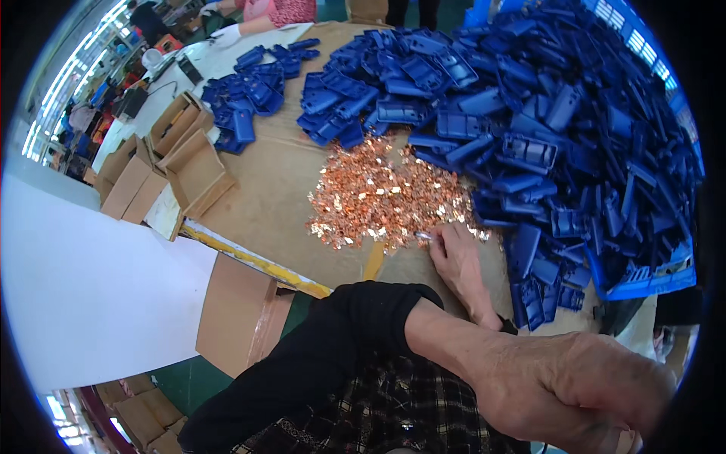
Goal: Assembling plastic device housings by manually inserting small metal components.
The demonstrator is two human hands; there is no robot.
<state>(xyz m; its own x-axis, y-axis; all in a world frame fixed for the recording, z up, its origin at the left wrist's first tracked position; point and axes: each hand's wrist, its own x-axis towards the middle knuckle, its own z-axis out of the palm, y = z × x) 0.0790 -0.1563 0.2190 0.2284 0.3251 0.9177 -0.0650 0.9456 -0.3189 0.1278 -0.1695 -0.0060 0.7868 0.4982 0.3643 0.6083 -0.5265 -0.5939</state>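
Note:
My left arm, in a pushed-up black sleeve, crosses in front of me to the lower right. Its hand, my left hand [578, 386], is large and near in view, closed with the fingers curled under; what it may hold is hidden. My right hand [456, 257] rests on the cardboard-covered table at the near edge of a spread of small shiny copper-coloured metal pieces [386, 193]. Its thumb and fingers pinch a small, pale, slim thing [425, 236] too small to name. Right of that hand lie loose blue plastic housings [533, 303].
A big heap of blue plastic housings [560, 113] spills from a blue crate [658, 281] at the right. Smaller piles [246, 94] lie farther back. Open cardboard boxes [198, 170] stand at the left by the yellow table edge [257, 261]. Another person [261, 15] works at the far side.

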